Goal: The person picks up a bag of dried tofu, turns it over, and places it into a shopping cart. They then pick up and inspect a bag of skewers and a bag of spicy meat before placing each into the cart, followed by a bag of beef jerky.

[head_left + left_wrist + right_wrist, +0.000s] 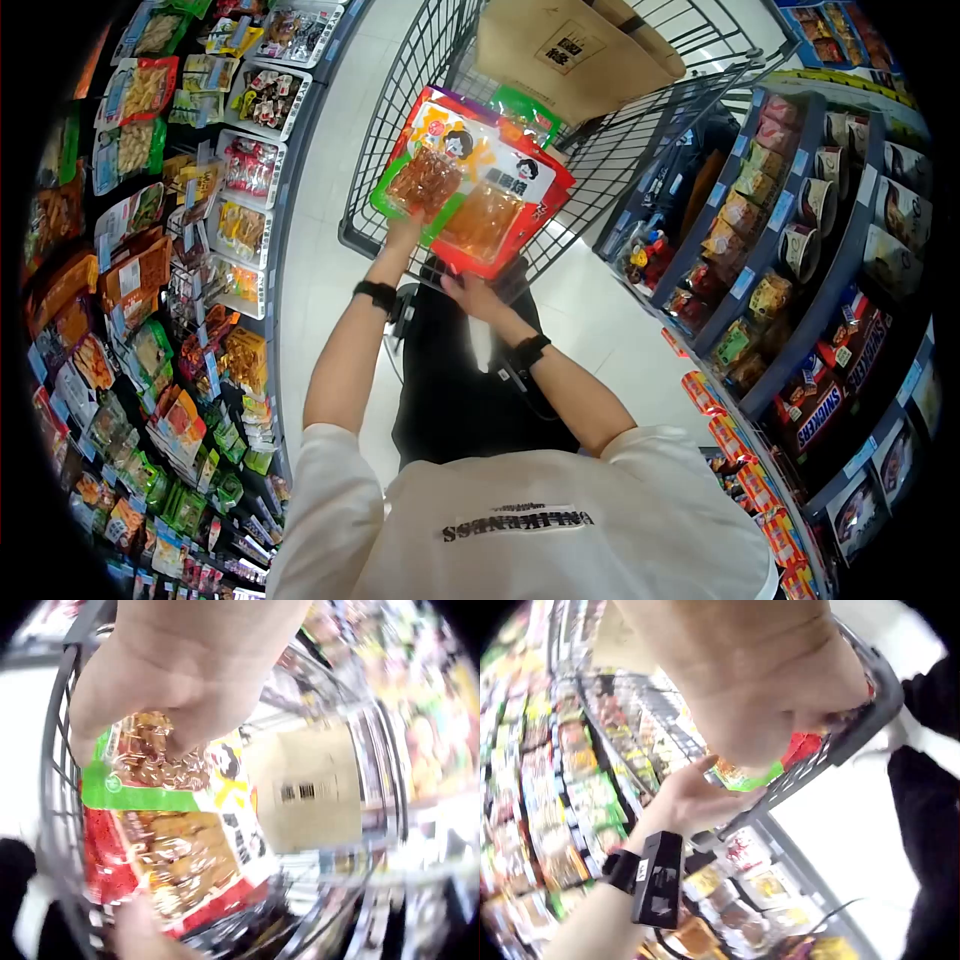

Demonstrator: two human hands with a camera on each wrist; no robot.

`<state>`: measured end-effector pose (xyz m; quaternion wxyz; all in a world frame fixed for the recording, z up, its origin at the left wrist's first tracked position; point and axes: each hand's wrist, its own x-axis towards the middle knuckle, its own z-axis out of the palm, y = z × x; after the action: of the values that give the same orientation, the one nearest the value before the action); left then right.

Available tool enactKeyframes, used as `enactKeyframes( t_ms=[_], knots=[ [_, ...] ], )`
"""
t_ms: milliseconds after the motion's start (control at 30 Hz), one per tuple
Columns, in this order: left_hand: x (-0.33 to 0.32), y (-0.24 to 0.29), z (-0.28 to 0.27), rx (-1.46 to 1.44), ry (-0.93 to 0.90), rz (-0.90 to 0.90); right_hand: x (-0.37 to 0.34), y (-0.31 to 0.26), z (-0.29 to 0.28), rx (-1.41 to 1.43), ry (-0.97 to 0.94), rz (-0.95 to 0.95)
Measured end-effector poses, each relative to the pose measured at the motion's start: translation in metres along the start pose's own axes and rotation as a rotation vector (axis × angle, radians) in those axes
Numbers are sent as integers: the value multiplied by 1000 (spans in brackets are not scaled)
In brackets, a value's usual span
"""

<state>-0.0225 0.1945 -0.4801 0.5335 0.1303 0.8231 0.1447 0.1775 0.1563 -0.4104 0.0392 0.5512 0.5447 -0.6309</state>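
Note:
In the head view my left hand [406,232] grips a green-edged snack bag [424,182], its clear window showing brown pieces. Beneath and beside it lies a red-edged snack bag [485,222] with a white cartoon-printed top. My right hand [478,298] holds the lower edge of that red bag. Seen from the left wrist, the left hand [187,682] covers the green bag's upper part, while the right hand [146,930] is at the red bag's corner. Both bags are over the near end of a shopping cart [352,235]. The right hand's fingertips are mostly hidden in the right wrist view.
A brown paper bag [570,60] stands in the cart's far part, with a green packet [525,108] before it. Shelves of packaged snacks [245,165] line the left side. Tiered shelves [735,225] with more packets stand to the right. Pale floor tiles [600,335] show between.

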Motion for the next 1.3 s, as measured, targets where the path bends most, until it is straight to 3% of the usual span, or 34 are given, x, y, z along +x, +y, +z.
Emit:
enactKeyframes(
  t_ms=[33,67,100,167,200,300,333,433,467,533,600,667,700,800,900,933,1000,1033,1133,1233,1300],
  knots=[
    [7,-1,1,-245,19,-66,9,-6,2,167,-1,67],
    [-9,21,-9,-355,-14,-152,40,41,27,174,39,153],
    [-26,42,-20,-462,-39,-242,37,24,18,514,93,328],
    [-36,47,-27,-418,-135,-166,16,-36,-24,1190,214,682],
    [6,21,-20,-240,-260,-165,37,18,-10,1056,215,572],
    [16,15,-26,-229,-333,-176,38,53,-10,796,325,266],
    [17,10,-26,-216,-269,-138,35,53,-13,646,351,173],
    [17,14,-28,-34,-258,-135,19,5,-24,516,358,142],
    [22,20,-27,285,-262,-147,17,4,-22,617,328,117],
    [20,18,-30,445,-202,52,13,5,-23,636,289,64],
    [16,19,-26,558,-104,126,15,6,-28,465,261,7],
    [-6,35,-20,694,63,181,55,69,-1,1175,193,247],
    [-15,40,-16,772,178,201,61,75,6,1462,163,335],
    [-4,34,-8,644,231,122,66,43,4,2179,186,577],
    [79,-25,12,133,185,111,68,41,14,2069,186,390],
    [87,-20,19,-464,25,79,70,38,16,2056,221,340],
    [91,-27,24,-713,-105,-138,69,38,15,2079,177,239],
    [69,-5,20,-841,-168,-245,72,38,14,2084,149,185],
    [46,6,21,-1021,-306,-129,84,44,20,2069,246,171],
    [47,12,24,-1031,-332,-172,97,49,24,2040,399,209],
    [51,5,27,-1067,-330,-133,102,61,23,2041,333,204]
  ],
)
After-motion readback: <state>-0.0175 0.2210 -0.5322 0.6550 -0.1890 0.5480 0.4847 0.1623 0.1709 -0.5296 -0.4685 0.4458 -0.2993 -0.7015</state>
